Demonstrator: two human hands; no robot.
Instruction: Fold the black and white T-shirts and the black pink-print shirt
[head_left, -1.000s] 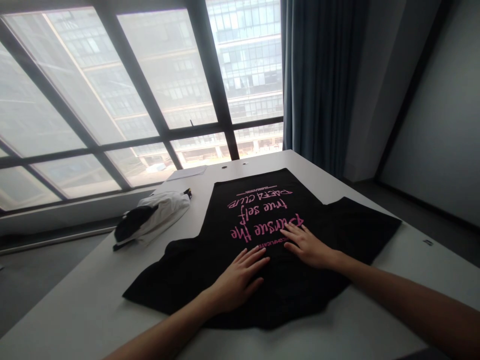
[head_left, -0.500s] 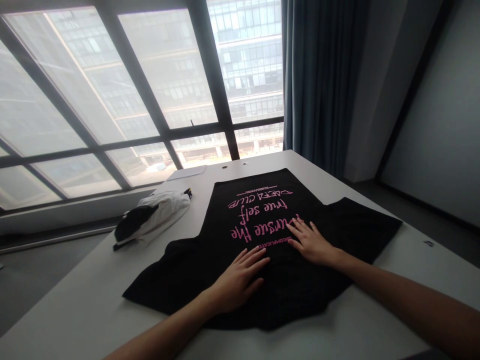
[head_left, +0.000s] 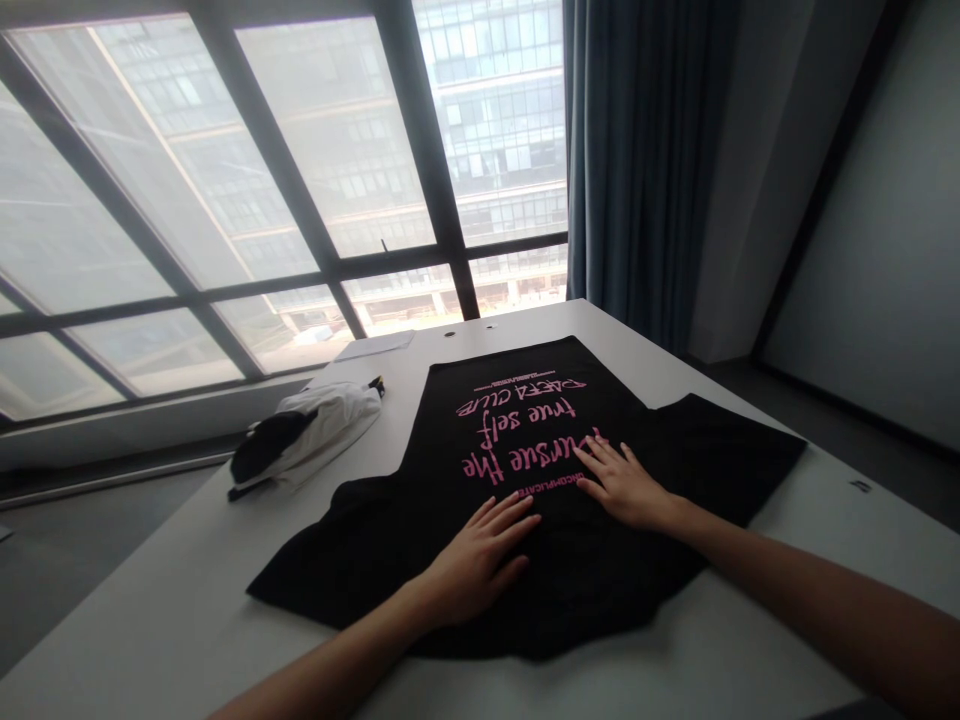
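- Our right hand (head_left: 625, 490) slid outward slightly, baring more print (head_left: 529, 425); the shirt (head_left: 585, 590) didn't budge, so likely light contact
- left hand (head_left: 478, 560) stayed put
- both flat, palms down, gripping nothing
- shirt's spread on the table (head_left: 150, 600)

Black T-shirt (head_left: 577, 560), pink lettering (head_left: 529, 459) upside down, spread on white table (head_left: 150, 610), sleeves (head_left: 724, 445) outstretched.

Head-worn view, facing forward and tilted down
It looks from behind and above the left bare hand (head_left: 480, 565) and the right bare hand (head_left: 626, 488), near enough to take in both forearms (head_left: 795, 585); past them it faces along the flat white table (head_left: 142, 610) to tall dark-framed glass windows (head_left: 337, 130) beyond the left hand and a pleated blue-grey fabric curtain (head_left: 637, 170) beyond the right.
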